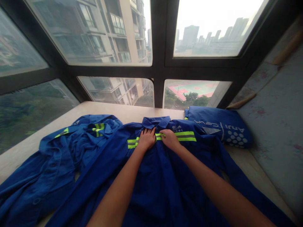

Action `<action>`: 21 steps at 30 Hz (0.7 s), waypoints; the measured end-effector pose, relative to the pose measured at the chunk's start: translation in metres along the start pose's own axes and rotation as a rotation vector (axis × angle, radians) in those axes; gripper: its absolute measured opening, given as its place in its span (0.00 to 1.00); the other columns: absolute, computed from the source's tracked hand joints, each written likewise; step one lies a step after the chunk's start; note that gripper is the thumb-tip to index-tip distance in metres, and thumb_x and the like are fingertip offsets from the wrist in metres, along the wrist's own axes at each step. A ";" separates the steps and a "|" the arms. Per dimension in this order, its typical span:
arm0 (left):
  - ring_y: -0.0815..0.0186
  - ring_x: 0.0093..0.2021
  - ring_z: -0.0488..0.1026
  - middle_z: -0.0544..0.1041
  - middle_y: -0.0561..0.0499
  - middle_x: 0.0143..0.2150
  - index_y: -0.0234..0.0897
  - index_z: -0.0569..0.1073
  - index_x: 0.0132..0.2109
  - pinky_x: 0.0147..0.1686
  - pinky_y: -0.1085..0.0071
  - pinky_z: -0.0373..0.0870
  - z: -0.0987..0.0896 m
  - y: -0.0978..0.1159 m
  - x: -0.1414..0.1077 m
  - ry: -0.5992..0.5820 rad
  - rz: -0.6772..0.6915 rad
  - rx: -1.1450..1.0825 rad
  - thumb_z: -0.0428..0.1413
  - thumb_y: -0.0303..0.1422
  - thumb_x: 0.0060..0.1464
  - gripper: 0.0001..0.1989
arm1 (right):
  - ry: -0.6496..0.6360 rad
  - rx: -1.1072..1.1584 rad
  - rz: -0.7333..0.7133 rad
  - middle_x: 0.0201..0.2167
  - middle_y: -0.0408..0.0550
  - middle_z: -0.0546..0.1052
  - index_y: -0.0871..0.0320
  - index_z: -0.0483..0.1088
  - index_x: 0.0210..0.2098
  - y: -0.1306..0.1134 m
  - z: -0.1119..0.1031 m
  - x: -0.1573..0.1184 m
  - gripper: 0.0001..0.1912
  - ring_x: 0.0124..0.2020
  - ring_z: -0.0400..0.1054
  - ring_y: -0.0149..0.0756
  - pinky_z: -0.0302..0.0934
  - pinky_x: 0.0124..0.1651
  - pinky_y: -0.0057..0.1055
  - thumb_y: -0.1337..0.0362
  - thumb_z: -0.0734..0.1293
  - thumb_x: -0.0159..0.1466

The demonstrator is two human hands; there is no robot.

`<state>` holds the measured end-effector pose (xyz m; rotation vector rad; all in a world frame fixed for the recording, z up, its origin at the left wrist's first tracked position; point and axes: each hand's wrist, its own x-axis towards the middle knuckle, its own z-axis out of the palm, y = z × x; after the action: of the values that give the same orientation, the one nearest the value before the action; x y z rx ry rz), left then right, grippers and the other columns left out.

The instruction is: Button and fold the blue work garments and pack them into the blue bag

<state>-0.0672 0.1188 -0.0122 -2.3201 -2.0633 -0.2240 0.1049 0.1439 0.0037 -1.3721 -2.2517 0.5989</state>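
A blue work jacket (151,176) lies spread front side up before me, its collar toward the window and its sleeves out to both sides. A yellow-green and grey reflective stripe runs across its chest. My left hand (147,138) rests flat on the chest just below the collar, fingers spread. Close beside it, my right hand (169,138) has its fingers curled and pinched on the jacket's front edge at the stripe. Parts of the stripe and front opening are hidden under my hands.
A second blue jacket (61,157) lies crumpled at the left. At the back right sits a folded blue garment (220,126) with white lettering. Both rest on a pale window ledge (94,108). Dark window frames (158,71) rise behind, and a patterned wall (274,126) bounds the right.
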 end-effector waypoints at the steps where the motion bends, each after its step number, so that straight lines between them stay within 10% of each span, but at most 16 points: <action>1: 0.50 0.65 0.59 0.65 0.41 0.66 0.39 0.59 0.68 0.62 0.52 0.54 0.001 0.000 -0.001 0.002 -0.001 0.001 0.43 0.36 0.64 0.26 | 0.015 -0.028 -0.042 0.54 0.48 0.76 0.56 0.75 0.50 0.002 0.000 -0.015 0.19 0.58 0.66 0.38 0.54 0.62 0.32 0.71 0.61 0.63; 6: 0.52 0.66 0.57 0.64 0.44 0.67 0.42 0.60 0.68 0.64 0.53 0.53 -0.002 0.000 0.002 -0.024 0.012 -0.011 0.44 0.36 0.64 0.26 | 0.013 -0.250 -0.142 0.67 0.54 0.62 0.56 0.65 0.62 0.011 0.005 -0.076 0.24 0.68 0.51 0.50 0.44 0.68 0.49 0.60 0.60 0.67; 12: 0.52 0.63 0.63 0.68 0.38 0.64 0.38 0.68 0.62 0.62 0.51 0.56 -0.039 0.022 -0.016 -0.064 -0.008 -0.007 0.47 0.31 0.62 0.22 | -0.014 -0.317 -0.112 0.68 0.53 0.59 0.53 0.62 0.64 0.006 0.007 -0.080 0.26 0.70 0.48 0.48 0.42 0.69 0.50 0.60 0.60 0.67; 17: 0.54 0.63 0.65 0.69 0.42 0.64 0.42 0.70 0.60 0.61 0.54 0.61 -0.066 0.043 -0.145 -0.158 0.000 -0.002 0.52 0.31 0.58 0.23 | 0.001 -0.228 -0.131 0.67 0.53 0.62 0.52 0.67 0.61 0.011 0.001 -0.083 0.25 0.69 0.51 0.47 0.45 0.68 0.49 0.61 0.63 0.65; 21: 0.60 0.64 0.66 0.70 0.55 0.63 0.56 0.74 0.55 0.68 0.51 0.50 -0.096 -0.009 -0.249 -0.276 -0.082 -0.212 0.49 0.37 0.60 0.18 | 0.127 -0.046 -0.178 0.60 0.55 0.70 0.55 0.73 0.53 0.019 -0.005 -0.091 0.18 0.64 0.59 0.46 0.53 0.66 0.48 0.64 0.61 0.66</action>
<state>-0.1128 -0.1371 0.0511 -2.5147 -2.3716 -0.1361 0.1591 0.0712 -0.0158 -1.1789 -2.2658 0.3911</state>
